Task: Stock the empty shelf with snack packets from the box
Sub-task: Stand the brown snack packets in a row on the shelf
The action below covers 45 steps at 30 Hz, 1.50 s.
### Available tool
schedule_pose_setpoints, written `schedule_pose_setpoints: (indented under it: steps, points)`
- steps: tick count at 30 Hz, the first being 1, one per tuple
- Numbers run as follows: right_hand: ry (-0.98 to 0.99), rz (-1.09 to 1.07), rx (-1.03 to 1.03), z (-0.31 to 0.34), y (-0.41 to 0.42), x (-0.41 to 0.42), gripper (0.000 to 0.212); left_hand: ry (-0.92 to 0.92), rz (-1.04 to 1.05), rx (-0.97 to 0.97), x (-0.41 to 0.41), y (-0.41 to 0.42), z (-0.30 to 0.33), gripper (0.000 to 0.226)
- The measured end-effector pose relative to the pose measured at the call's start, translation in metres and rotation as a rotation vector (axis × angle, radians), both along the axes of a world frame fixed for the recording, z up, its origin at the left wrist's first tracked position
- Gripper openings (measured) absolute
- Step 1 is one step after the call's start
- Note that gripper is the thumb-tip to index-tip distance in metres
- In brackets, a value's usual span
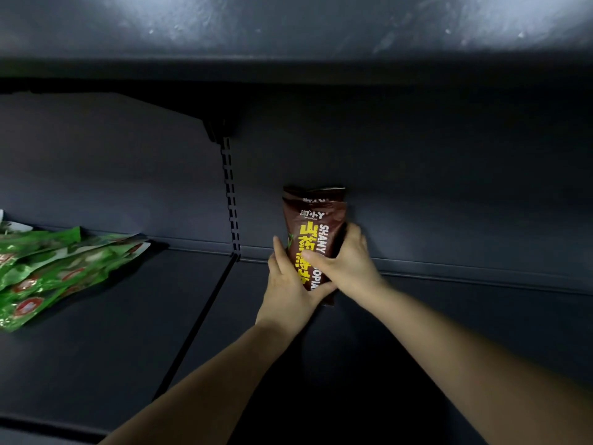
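Two dark brown snack packets (316, 216) with yellow lettering stand upright, one behind the other, against the back wall of the dark shelf (449, 316). My left hand (288, 284) holds their lower left side, fingers up along the edge. My right hand (343, 261) grips them from the right, thumb across the front. The box is out of view.
A pile of green snack packets (48, 271) lies flat on the left shelf section. A slotted upright (231, 197) and a dividing seam split the two sections. Another shelf board (288, 33) hangs close overhead.
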State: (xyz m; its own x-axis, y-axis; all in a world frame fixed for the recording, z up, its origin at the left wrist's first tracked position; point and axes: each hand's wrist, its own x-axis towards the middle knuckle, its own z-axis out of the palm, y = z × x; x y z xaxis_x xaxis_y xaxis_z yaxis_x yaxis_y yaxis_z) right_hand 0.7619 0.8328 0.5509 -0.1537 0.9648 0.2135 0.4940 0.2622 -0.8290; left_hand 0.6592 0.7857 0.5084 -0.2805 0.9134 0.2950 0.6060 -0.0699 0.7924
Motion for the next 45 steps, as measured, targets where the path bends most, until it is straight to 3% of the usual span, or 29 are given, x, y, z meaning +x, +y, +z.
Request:
schedule_pose_setpoints:
  steps: [2, 7, 12, 20, 25, 29, 38, 45]
  points:
    - [0.031, 0.085, -0.122, -0.008, 0.0, 0.0, 0.053, -0.008, -0.022, -0.018, 0.0, 0.001, -0.001, 0.126]
    - [0.028, 0.215, -0.155, -0.021, -0.007, 0.003, 0.039, 0.051, -0.005, -0.046, -0.001, 0.001, -0.003, 0.118]
    - [-0.083, 0.131, -0.032, -0.031, -0.005, -0.001, 0.045, 0.24, 0.076, -0.059, -0.003, 0.002, -0.004, 0.106]
    - [-0.147, -0.045, -0.022, -0.031, -0.015, -0.011, 0.057, 0.16, 0.038, -0.199, -0.005, -0.007, 0.007, 0.107]
    - [-0.171, -0.063, -0.17, -0.013, -0.033, -0.001, 0.057, 0.221, 0.046, -0.051, -0.006, -0.038, 0.017, 0.086]
    - [-0.208, 0.011, -0.201, 0.002, -0.055, 0.029, 0.04, 0.315, 0.087, 0.062, 0.008, -0.061, 0.03, 0.07]
    - [-0.114, 0.061, -0.207, 0.032, -0.126, 0.121, 0.035, 0.464, 0.03, 0.168, 0.089, -0.11, 0.046, 0.042]
    - [0.017, 0.099, -0.199, 0.025, -0.184, 0.22, 0.025, 0.394, -0.045, 0.159, 0.185, -0.168, 0.039, 0.039]
